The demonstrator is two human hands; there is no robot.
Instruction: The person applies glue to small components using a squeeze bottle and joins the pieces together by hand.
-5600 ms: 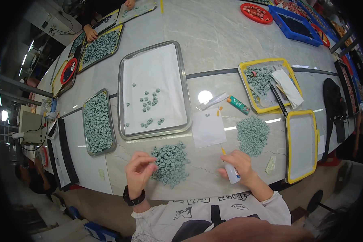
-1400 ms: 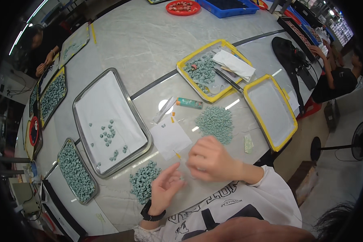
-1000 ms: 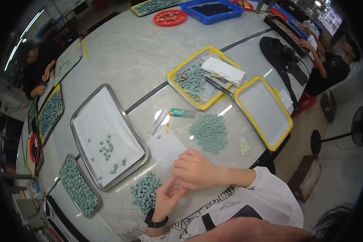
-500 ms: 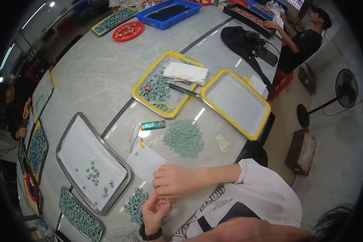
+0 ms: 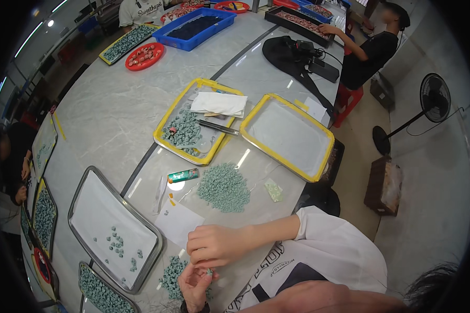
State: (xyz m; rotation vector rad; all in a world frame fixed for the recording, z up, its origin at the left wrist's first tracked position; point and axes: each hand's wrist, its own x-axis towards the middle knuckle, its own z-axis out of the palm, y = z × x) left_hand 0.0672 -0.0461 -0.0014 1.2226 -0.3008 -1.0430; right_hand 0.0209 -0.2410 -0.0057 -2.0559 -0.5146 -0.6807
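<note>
My left hand [image 5: 194, 286], with a black band at its wrist, holds a small green bead-like piece [image 5: 209, 272] at its fingertips. Close above it, my right hand [image 5: 211, 245] is curled with fingers together, its fingertips meeting the left hand's. Whatever the right fingers pinch is hidden. Beside my left hand lies a heap of darker green pieces [image 5: 172, 276], partly covered by it. A white paper sheet [image 5: 180, 224] lies beyond my hands. Farther off is a flat pile of paler green pieces [image 5: 223, 188].
A metal-rimmed white tray [image 5: 81, 201] with scattered green pieces is at left. Beyond the pale pile are a yellow-rimmed tray [image 5: 210, 152] with green pieces and a white cloth [image 5: 219, 103], another yellow-rimmed tray [image 5: 290, 135], and a green tube [image 5: 183, 176]. Other people sit around the table.
The whole view has shifted slightly, so the table's things sit farther left. My two hands stay together at the fingertips, with the small green piece still in the left.
</note>
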